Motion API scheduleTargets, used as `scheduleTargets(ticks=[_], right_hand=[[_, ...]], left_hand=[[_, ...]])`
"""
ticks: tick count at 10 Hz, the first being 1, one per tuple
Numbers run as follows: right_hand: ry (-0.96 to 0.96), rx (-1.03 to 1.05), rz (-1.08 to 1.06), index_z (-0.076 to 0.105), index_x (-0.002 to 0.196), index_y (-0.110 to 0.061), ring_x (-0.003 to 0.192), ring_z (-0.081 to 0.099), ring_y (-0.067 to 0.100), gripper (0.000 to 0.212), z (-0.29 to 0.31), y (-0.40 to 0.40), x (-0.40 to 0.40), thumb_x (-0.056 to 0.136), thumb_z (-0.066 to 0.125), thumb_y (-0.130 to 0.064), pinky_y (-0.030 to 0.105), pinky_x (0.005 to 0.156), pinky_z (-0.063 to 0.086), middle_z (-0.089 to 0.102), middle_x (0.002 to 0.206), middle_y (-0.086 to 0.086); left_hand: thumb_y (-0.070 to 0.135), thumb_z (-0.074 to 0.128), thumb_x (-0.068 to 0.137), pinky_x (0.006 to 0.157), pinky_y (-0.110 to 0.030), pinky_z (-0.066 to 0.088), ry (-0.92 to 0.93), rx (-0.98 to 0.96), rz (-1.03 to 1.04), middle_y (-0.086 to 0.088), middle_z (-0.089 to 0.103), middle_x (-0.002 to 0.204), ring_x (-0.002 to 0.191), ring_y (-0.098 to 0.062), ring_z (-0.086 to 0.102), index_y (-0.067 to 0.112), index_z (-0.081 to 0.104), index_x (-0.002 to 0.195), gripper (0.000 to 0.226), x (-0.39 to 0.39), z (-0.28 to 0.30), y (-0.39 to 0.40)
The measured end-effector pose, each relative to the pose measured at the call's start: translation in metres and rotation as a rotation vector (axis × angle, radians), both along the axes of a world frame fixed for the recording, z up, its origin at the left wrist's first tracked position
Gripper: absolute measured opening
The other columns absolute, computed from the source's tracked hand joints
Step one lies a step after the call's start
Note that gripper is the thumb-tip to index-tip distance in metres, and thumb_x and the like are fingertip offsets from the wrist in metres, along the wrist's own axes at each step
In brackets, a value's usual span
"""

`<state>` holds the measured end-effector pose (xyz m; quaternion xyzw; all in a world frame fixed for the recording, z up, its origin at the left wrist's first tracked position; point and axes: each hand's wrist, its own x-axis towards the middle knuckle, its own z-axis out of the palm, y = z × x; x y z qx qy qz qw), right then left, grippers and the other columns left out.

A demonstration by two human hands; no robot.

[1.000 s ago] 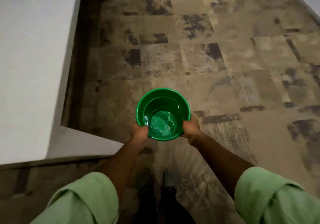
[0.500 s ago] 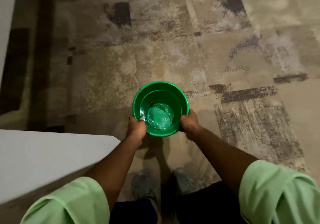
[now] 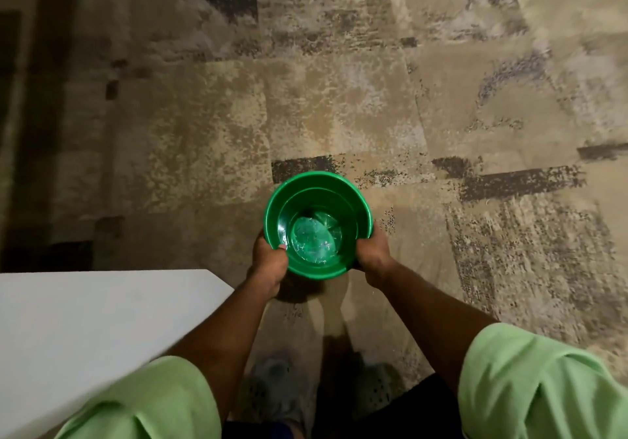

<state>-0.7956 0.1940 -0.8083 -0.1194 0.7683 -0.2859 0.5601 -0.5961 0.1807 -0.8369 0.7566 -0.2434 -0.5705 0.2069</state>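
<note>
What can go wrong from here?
The round green plastic bucket holds what looks like water; a tilt could slosh it onto the patterned beige carpet.
Left hand and right hand grip near the rim; a slip likely drops it.
The left arm may clip the white surface.

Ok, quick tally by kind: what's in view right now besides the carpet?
Green bucket: 1
Hands gripping it: 2, left hand and right hand
Light green sleeves: 2, left sleeve and right sleeve
White counter: 1
Total: 6
</note>
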Motion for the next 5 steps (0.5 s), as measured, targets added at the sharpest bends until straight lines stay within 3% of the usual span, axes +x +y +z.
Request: scheduleTargets(ticks=[1, 2, 3, 4, 5], right_hand=[[0.022, 0.039, 0.032, 0.061, 0.130, -0.023, 0.089, 0.078, 0.037, 0.044, -0.017, 0.003, -0.007, 0.094, 0.053, 0.001, 0.053, 0.063, 0.066, 0.073, 0.116, 0.014], [0.022, 0.048, 0.025, 0.059, 0.130, -0.019, 0.093, 0.076, 0.035, 0.045, -0.015, 0.004, -0.008, 0.089, 0.055, -0.001, 0.048, 0.064, 0.066, 0.072, 0.120, 0.015], [0.008, 0.079, 0.012, 0.045, 0.136, -0.016, 0.102, 0.071, 0.032, 0.049, 0.029, 0.009, -0.004, 0.092, 0.059, 0.002, 0.038, 0.061, 0.064, 0.063, 0.123, 0.012], [0.021, 0.092, 0.068, 0.032, 0.153, -0.016, 0.110, 0.064, 0.029, 0.071, 0.056, 0.012, -0.004, 0.092, 0.066, -0.003, 0.036, 0.069, 0.059, 0.057, 0.134, 0.013], [0.050, 0.075, 0.116, 0.033, 0.155, -0.010, 0.106, 0.059, 0.024, 0.072, 0.119, 0.018, 0.000, 0.093, 0.068, -0.004, 0.034, 0.071, 0.053, 0.055, 0.134, 0.013]], left_hand=[[0.007, 0.063, 0.092, 0.098, -0.053, 0.059, 0.045, 0.012, -0.051, -0.002, 0.074, 0.116, 0.108, -0.026, 0.072, 0.033, 0.063, 0.121, 0.039, 0.006, -0.039, 0.007], [0.015, 0.066, 0.090, 0.100, -0.053, 0.057, 0.022, 0.026, -0.049, 0.000, 0.074, 0.115, 0.109, -0.026, 0.071, 0.038, 0.062, 0.118, 0.037, 0.005, -0.036, 0.011], [0.010, 0.065, 0.095, 0.104, -0.055, 0.054, 0.047, 0.059, -0.073, -0.005, 0.071, 0.125, 0.116, -0.028, 0.068, 0.026, 0.059, 0.138, 0.047, 0.003, 0.004, 0.012], [0.009, 0.065, 0.097, 0.107, -0.055, 0.052, 0.042, 0.090, -0.084, -0.007, 0.066, 0.135, 0.122, -0.030, 0.064, 0.023, 0.051, 0.148, 0.055, 0.003, 0.046, 0.017], [0.010, 0.064, 0.100, 0.112, -0.047, 0.047, -0.017, 0.083, -0.142, -0.001, 0.056, 0.144, 0.132, -0.029, 0.056, 0.018, 0.041, 0.155, 0.060, -0.005, 0.139, 0.027]])
